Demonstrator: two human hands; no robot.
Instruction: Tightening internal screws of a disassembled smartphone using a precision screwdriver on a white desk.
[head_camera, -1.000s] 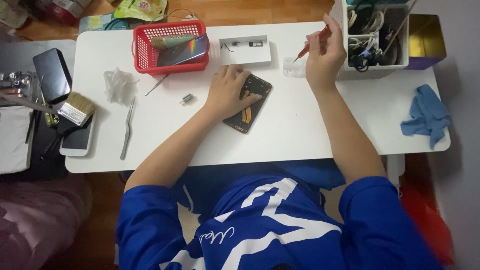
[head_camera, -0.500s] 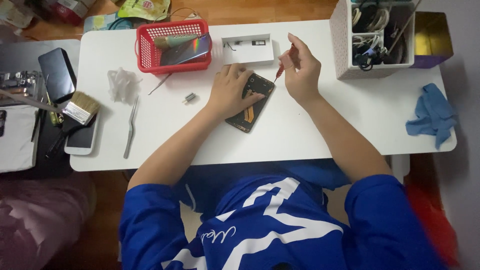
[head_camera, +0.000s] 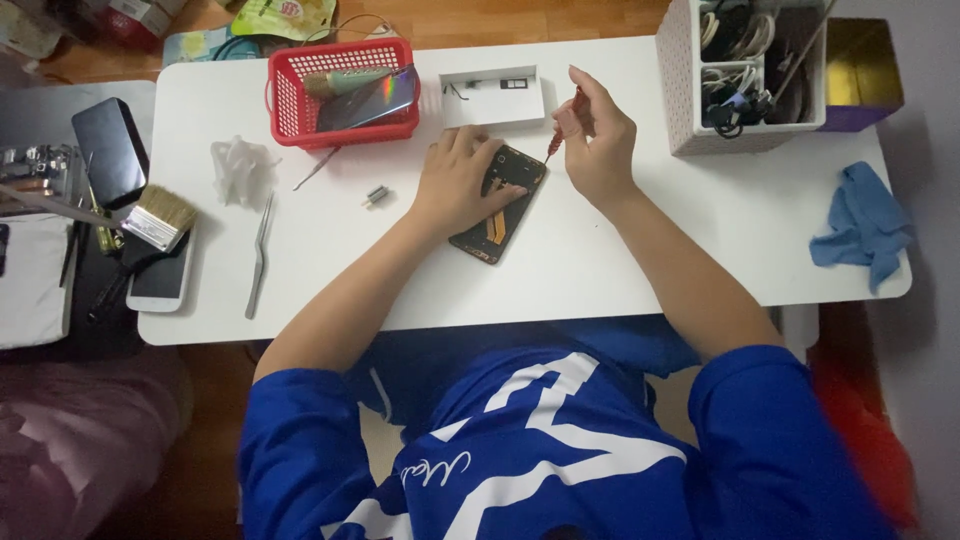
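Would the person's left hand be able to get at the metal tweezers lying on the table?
Probably yes. The left hand rests on the opened phone, while the tweezers lie on bare white table to its left; only a small metal part sits between.

Your left hand (head_camera: 458, 183) lies flat, palm down, fingers spread; your right hand (head_camera: 597, 140) is raised, fingers pinched together, both forearms angled inward.

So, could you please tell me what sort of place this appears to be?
Probably a small home phone-repair desk: an opened phone under the left hand, a red screwdriver in the right hand, tweezers nearby.
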